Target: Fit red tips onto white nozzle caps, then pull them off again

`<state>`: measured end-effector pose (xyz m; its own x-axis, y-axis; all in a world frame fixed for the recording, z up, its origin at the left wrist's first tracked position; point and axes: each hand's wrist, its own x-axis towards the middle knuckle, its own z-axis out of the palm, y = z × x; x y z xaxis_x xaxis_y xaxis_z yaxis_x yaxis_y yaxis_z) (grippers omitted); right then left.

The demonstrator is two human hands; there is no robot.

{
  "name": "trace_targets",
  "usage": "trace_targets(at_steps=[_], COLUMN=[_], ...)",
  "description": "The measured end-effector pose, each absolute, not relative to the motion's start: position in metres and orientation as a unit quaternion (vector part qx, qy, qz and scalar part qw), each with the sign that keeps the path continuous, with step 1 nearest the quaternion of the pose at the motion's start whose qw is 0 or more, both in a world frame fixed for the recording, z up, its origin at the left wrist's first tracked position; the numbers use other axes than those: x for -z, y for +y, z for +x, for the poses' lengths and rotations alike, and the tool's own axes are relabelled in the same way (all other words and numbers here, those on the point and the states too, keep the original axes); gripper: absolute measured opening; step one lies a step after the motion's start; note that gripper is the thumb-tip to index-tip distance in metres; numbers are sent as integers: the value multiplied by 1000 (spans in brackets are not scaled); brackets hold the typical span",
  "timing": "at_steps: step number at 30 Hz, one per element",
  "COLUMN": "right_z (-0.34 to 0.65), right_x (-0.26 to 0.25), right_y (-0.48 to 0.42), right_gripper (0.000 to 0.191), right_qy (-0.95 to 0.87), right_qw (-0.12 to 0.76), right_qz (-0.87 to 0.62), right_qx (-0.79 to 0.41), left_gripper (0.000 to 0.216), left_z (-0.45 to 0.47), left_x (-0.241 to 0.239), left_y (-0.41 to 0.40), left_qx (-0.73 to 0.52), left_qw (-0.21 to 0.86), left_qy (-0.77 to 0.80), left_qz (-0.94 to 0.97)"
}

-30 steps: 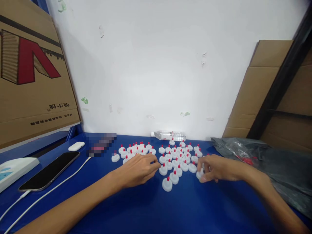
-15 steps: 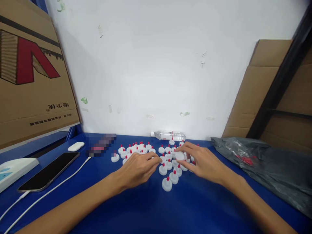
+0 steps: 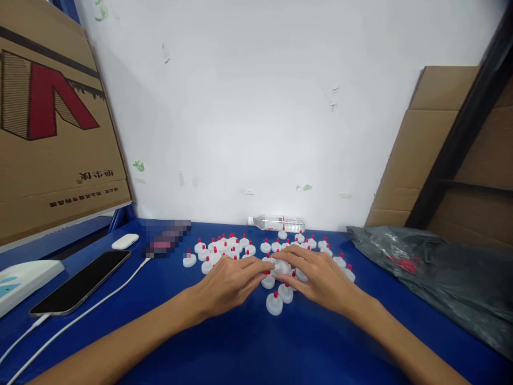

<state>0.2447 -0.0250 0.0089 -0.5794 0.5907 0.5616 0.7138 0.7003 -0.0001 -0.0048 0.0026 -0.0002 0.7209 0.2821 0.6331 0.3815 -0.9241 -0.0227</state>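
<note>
A: Hands noted. The left hand and the right hand are met over the middle of the tabletop, fingertips together on one white cap.

B: Grip state recorded?

A: The cap is pinched between the fingers of both hands, which are bent round it. It is held just above the other caps, at the near middle of the cluster. Whether it touches those beneath cannot be told.

B: Layout of the rest?

A: White caps with red tips are spread upright over the blue surface, from left of the left hand to right of the right hand. One lone cap stands nearest the viewer, just below the joined fingertips. Another stands apart at the cluster's left edge.

B: Surroundings?

A: A water bottle is laid on its side against the wall, behind the caps. A phone with a white cable lies at left, an earbud case beyond it. A dark plastic bag is spread at right. A cardboard box leans at upper left.
</note>
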Motion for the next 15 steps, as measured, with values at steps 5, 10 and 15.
trace_targets(at_steps=[5,10,15], right_z=[243,246,248], right_x=[-9,-8,-7], right_y=[-27,-25,-25], right_gripper=[36,36,43], right_qy=[-881,-889,-901], right_qw=[276,269,249], right_qz=[-363,-345,-336], right_qx=[129,138,113], left_gripper=[24,25,22], left_z=[-4,-4,-5], left_x=[-1,1,1], left_y=[0,0,1], left_qx=[322,319,316], left_qw=[69,46,25], left_qy=[-186,-189,-182], left_qz=[-926,-927,-931])
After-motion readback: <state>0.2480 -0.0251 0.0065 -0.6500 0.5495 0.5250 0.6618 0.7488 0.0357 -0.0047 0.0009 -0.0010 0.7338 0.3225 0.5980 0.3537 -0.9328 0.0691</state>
